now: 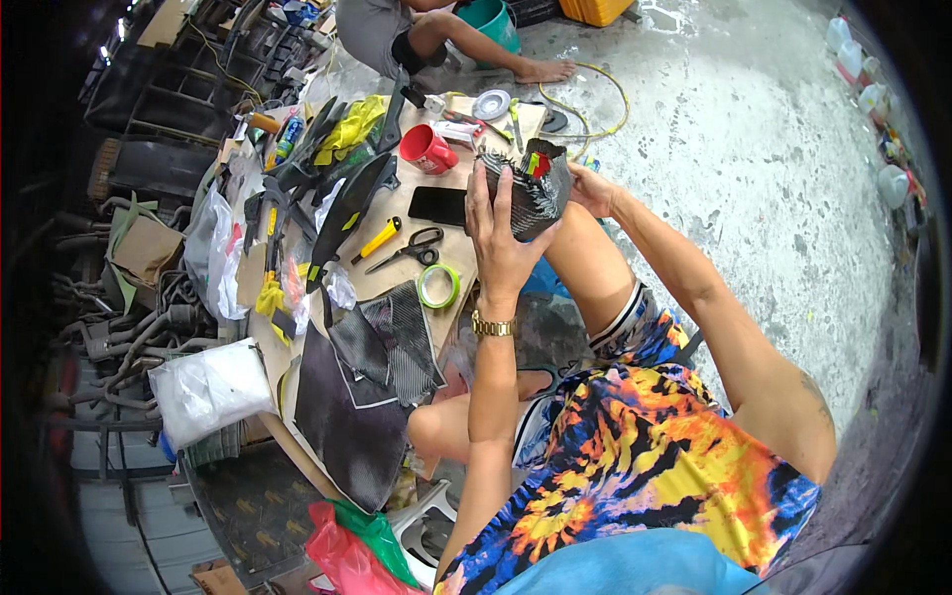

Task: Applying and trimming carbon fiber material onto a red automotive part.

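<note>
Above my knee, both hands hold a dark carbon-fibre cloth piece point(535, 203) with frayed edges and a small red and yellow patch near its top. My left hand point(504, 233) grips its left side, fingers pointing up along the weave. On the right side my right hand point(593, 190) pinches the edge, its fingertips partly hidden behind the piece. Left of my left hand, a black phone point(436, 205) lies on the wooden board point(382, 283). Black-handled scissors point(409, 250), a yellow cutter knife point(377, 239) and a roll of green tape point(437, 286) lie nearby.
A red mug point(427, 149) stands on the board beyond the phone. Cut carbon-fibre sheets point(392, 337) lie at its near end. Curved black parts point(352, 213) line the left side. Another person's leg point(466, 45) is at the far end, near a yellow hose point(625, 104).
</note>
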